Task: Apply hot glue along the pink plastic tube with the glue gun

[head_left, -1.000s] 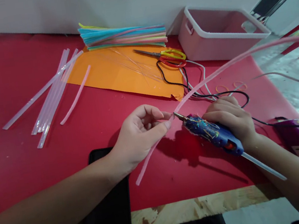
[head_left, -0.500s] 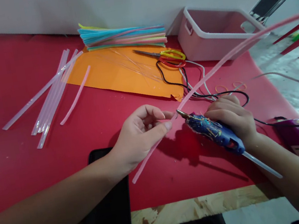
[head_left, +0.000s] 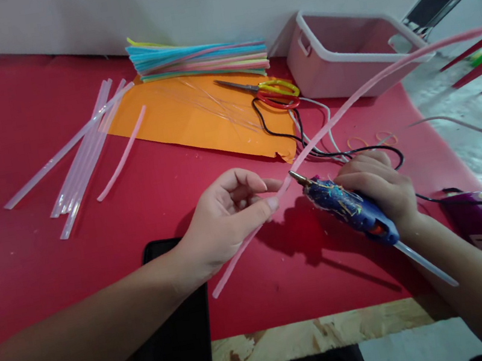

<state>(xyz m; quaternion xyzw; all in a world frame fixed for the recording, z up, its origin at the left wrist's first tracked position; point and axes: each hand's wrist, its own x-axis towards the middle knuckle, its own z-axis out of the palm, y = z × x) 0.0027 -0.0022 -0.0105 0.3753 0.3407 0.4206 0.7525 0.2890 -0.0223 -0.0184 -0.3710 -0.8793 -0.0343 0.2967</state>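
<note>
Pink stem (head_left: 346, 107) runs to two o'clock from the left hand (head_left: 233, 218) pinching it, the right hand (head_left: 377, 189) wraps the glue gun (head_left: 348, 206) towards four o'clock, nozzle (head_left: 298, 177) at the stem: light, even touch needed!

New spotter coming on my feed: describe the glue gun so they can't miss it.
Find the red table, then the right hand over its right side. That hand grips the glue gun, its metal tip by the pink stem in the left hand. Its dark blue body, flecked with colour, and the pale stick out of its rear set it apart from the stem.
</note>
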